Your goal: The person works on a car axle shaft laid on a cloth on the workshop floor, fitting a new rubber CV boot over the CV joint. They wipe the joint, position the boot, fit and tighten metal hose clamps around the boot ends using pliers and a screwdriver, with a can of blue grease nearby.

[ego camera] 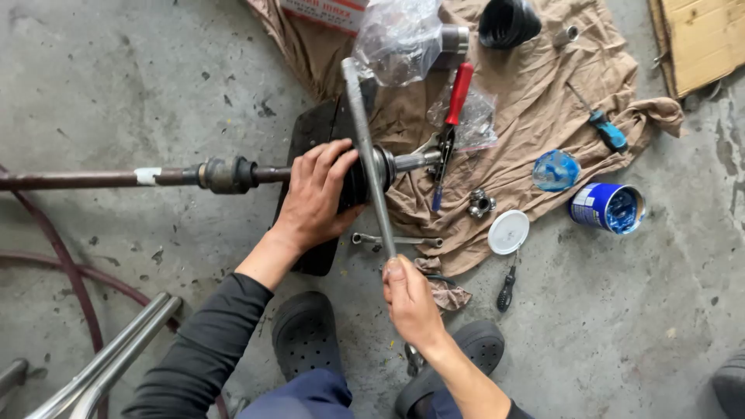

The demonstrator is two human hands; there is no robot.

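Gripping the dark rubber boot [353,182] of a drive shaft [101,178], the left hand [314,194] is wrapped closed around it, fingers over the top. Right hand [407,299] is fisted on the lower end of a long grey metal bar [369,155]. Key relation: shaft's long axis runs 9-to-3 o'clock across the floor; the bar crosses it close to square, running 12-to-6, tilted a little, and passes over the shaft just at 3 o'clock of the left hand, against the metal joint housing [384,167]. Left hand is the nearer one to the joint, touching it; right hand sits well off at 6 o'clock down the bar. Shaft looks rusty brown, with a white tape band [146,176] and a grimy collar [226,175] at 9 o'clock of the hand; a bright splined stub [415,161] sticks out at 3 o'clock. Joint rests on a black mat [314,132] and a tan cloth [535,116]. On the cloth: red-handled pliers [452,116], a blue-handled screwdriver [605,132], a spare boot [508,22], a small tripod part [481,203]. An open blue tin [609,208] and white lid [508,231] lie at 3 o'clock; a wrench [396,240] lies beside the bar.
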